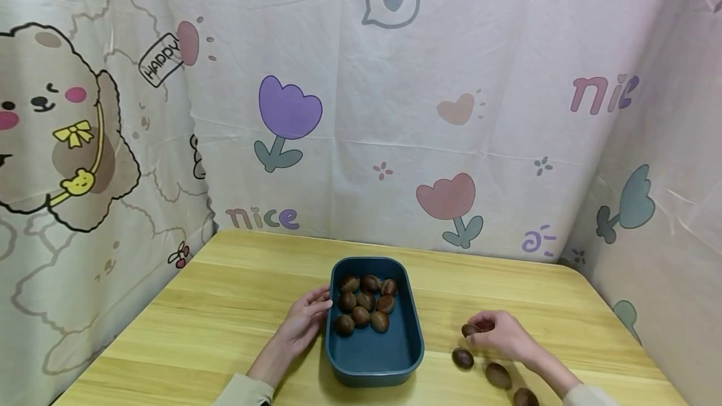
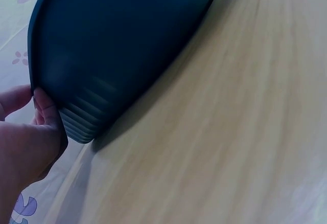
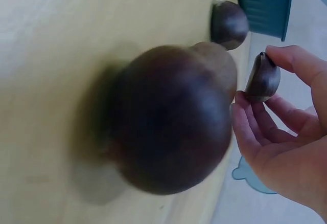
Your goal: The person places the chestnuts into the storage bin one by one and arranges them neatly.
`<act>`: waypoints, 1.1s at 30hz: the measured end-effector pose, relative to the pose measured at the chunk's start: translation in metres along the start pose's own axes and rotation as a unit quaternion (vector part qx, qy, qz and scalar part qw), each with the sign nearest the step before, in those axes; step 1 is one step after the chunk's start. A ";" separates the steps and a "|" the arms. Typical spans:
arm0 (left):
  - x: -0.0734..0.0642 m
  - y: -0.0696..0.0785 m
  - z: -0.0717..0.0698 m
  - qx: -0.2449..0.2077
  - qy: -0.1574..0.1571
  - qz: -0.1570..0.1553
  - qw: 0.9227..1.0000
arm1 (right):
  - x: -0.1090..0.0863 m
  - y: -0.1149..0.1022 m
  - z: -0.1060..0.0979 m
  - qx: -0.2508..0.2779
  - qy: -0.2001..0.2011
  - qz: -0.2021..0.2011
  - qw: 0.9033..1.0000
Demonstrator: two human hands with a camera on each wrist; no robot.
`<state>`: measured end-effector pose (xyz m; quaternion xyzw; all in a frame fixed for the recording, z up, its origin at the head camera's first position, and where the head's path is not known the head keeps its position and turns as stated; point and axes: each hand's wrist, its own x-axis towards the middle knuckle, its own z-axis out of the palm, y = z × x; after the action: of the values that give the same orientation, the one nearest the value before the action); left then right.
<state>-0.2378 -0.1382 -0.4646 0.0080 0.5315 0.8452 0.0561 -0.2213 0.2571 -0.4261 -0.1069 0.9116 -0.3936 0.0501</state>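
Note:
A dark blue rectangular container (image 1: 375,356) stands on the table with several brown chestnuts (image 1: 361,316) gathered in its far part. My left hand (image 1: 301,321) is at the container's left side, thumb and fingers pinching its rim, as the left wrist view shows with the hand (image 2: 30,137) at one end. To the right of the container, my right hand (image 1: 502,335) pinches one chestnut (image 3: 264,78) between thumb and fingertips. Close by it on the table lie a chestnut (image 1: 462,358), a second chestnut (image 1: 499,375) and a third chestnut (image 1: 526,397) in a slanting row.
The wooden table (image 1: 271,268) has light yellow grain. A printed cloth (image 1: 361,111) hangs behind it and along both sides. In the right wrist view, one large chestnut (image 3: 173,121) looms close to the camera and partly covers another behind it.

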 end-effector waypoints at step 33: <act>0.000 0.000 0.001 -0.005 -0.001 0.004 1.000 | 0.037 -0.094 0.009 -0.014 -0.072 -0.087 0.994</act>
<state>-0.2379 -0.1374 -0.4647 0.0106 0.5272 0.8480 0.0537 -0.2411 0.1796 -0.3640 -0.2143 0.8984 -0.3749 0.0801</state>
